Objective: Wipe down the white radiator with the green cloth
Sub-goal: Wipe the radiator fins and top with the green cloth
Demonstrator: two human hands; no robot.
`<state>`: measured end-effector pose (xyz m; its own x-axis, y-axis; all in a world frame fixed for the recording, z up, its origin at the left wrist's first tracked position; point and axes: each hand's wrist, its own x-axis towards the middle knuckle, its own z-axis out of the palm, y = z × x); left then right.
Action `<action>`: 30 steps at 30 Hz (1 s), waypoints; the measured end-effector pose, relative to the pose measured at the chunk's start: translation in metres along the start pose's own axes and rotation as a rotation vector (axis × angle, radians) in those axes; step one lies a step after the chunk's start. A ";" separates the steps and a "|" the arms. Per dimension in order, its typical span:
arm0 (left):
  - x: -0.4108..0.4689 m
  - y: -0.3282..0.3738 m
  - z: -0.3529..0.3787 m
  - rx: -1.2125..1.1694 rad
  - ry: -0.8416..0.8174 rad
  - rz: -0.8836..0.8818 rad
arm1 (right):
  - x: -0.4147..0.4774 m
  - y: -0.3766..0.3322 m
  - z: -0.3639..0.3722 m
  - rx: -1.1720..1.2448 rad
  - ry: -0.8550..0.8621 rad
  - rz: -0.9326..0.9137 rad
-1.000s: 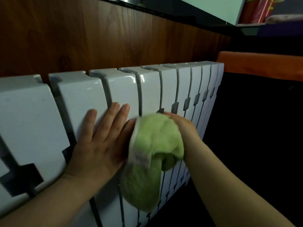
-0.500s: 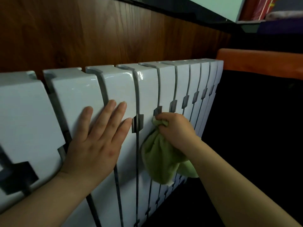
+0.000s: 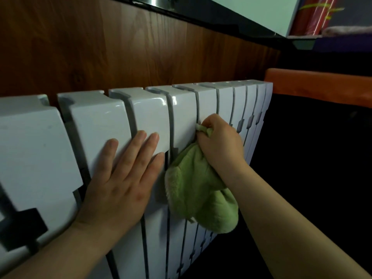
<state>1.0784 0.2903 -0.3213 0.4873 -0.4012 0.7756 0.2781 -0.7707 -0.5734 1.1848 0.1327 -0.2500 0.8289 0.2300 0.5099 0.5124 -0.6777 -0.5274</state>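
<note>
The white radiator (image 3: 96, 125) runs from the left edge toward the right along a wooden wall, its sections split by dark gaps. My left hand (image 3: 120, 178) lies flat on the front of the near sections, fingers straight. My right hand (image 3: 220, 143) grips the top of the green cloth (image 3: 201, 194) and pushes a corner of it against a gap between two middle sections. Most of the cloth hangs loose below that hand, in front of the radiator.
A brown wood-panelled wall (image 3: 120, 57) rises behind the radiator, with a dark sill (image 3: 221, 19) overhanging it. An orange padded edge (image 3: 322, 87) sits just past the radiator's right end. Dark space lies to the right and below.
My right hand has moved right and up along the radiator, from a bunched cloth beside my left hand to a gap further along. The cloth now hangs down. My left hand stayed put.
</note>
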 end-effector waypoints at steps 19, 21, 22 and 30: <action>0.001 0.003 -0.003 -0.074 -0.017 -0.076 | -0.005 0.007 0.022 0.282 0.203 -0.139; 0.002 0.004 -0.004 -0.075 -0.013 -0.070 | -0.001 0.005 0.016 0.294 0.167 -0.111; 0.003 0.003 -0.005 -0.078 -0.014 -0.066 | 0.004 0.001 0.010 0.302 0.174 -0.109; 0.005 0.003 -0.007 -0.125 -0.004 -0.085 | 0.020 -0.008 0.009 0.271 0.326 -0.242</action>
<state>1.0757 0.2830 -0.3173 0.4696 -0.3303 0.8188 0.2135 -0.8574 -0.4683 1.1995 0.1491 -0.2418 0.5875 0.0988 0.8032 0.7576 -0.4159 -0.5030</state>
